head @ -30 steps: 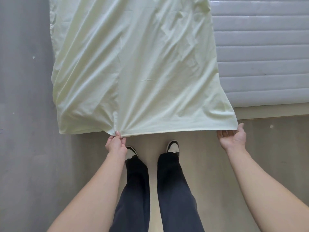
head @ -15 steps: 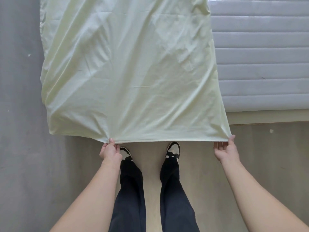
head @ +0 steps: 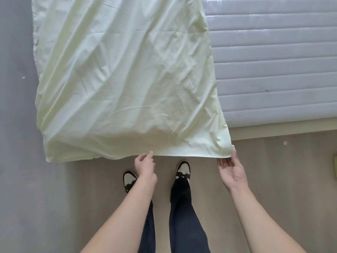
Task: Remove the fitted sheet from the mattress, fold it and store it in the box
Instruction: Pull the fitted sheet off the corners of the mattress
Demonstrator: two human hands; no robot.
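The pale yellow-green fitted sheet [head: 124, 79] lies spread out flat, covering the left part of the grey quilted mattress [head: 273, 61] and hanging down to the floor in front of me. My left hand [head: 145, 165] hovers just below the sheet's near edge with its fingers loosely apart and nothing in them. My right hand [head: 231, 168] is at the sheet's near right corner, palm open; its thumb tip touches the corner without gripping it. No box is in view.
I stand on a light wooden floor [head: 282, 179] with my two black-and-white shoes [head: 183, 169] under the sheet's edge. A pale bed frame strip [head: 282, 129] runs below the mattress. Grey flooring [head: 18, 143] is at the left. A greenish object [head: 335, 167] shows at the right edge.
Both hands have let go of the sheet's near edge, which has dropped and settled. The left hand's pinch is open, and the right hand has opened at the corner.
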